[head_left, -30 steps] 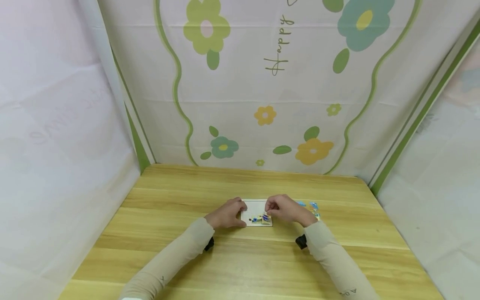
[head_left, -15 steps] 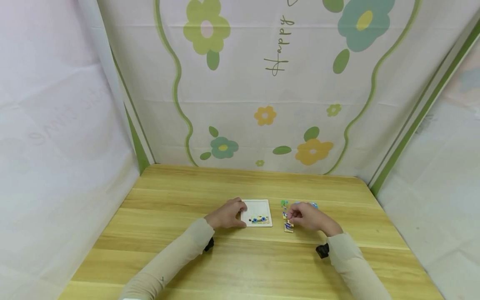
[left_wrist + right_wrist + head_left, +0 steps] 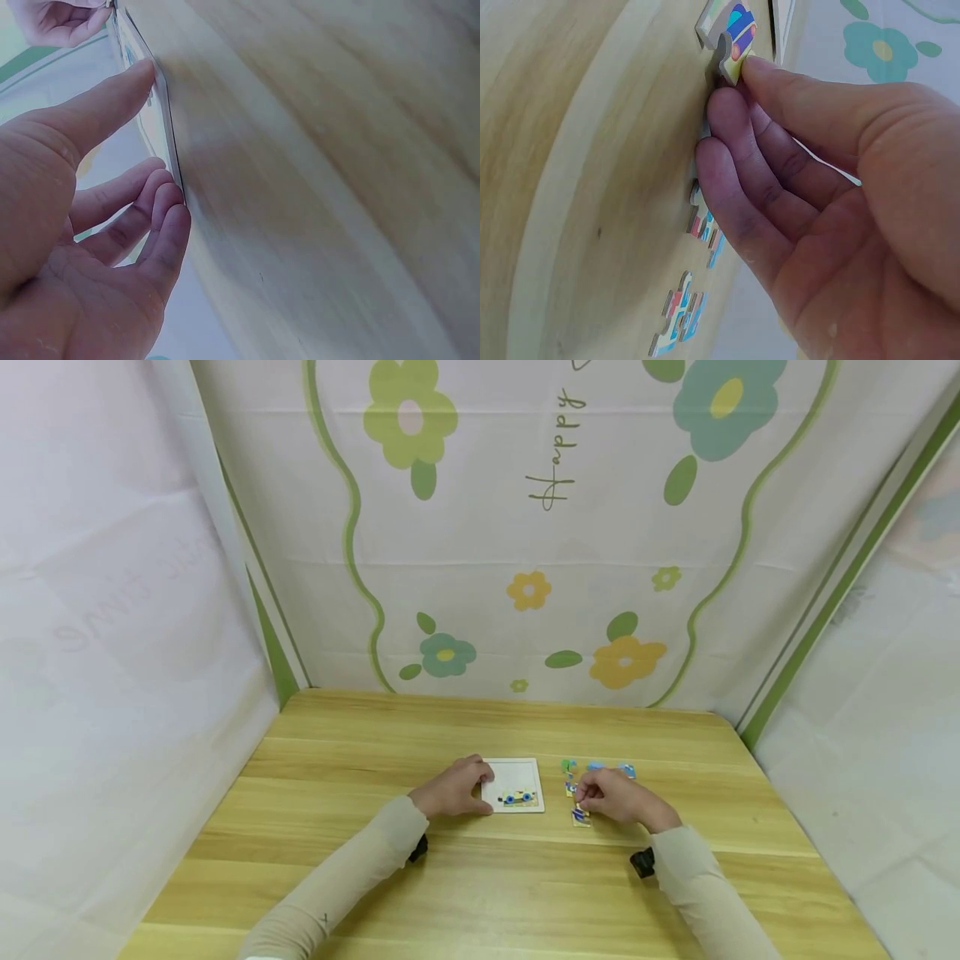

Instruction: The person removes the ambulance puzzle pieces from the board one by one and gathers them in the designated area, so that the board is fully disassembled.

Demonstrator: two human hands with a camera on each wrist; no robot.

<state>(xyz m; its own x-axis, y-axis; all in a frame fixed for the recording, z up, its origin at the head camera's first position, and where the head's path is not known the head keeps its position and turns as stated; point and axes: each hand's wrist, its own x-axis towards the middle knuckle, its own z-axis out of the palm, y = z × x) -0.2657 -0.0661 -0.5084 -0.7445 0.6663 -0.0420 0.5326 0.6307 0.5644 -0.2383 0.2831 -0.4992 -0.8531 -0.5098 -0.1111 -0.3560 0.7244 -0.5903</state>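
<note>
A white puzzle tray (image 3: 513, 775) lies mid-table, with joined pieces (image 3: 519, 798) showing blue wheels along its near edge. My left hand (image 3: 453, 787) holds the tray at its left side, thumb at the near corner and bent fingers against the edge in the left wrist view. To the right of the tray, my right hand (image 3: 618, 797) pinches a puzzle piece (image 3: 740, 49) with purple and yellow print at its edge. The piece is tilted, close to the tabletop. Another piece (image 3: 711, 22) is just beyond it in the right wrist view.
Loose puzzle pieces lie right of the tray: a green one (image 3: 567, 766), a blue one (image 3: 627, 771) and several more, partly behind the right hand. Printed cloth (image 3: 465, 527) walls in the wooden table (image 3: 390, 735) at the back and sides.
My right hand has moved right, off the tray, carrying the purple-printed piece to the table beside the loose pieces. Over the last half second it has barely shifted. The left hand stays put.
</note>
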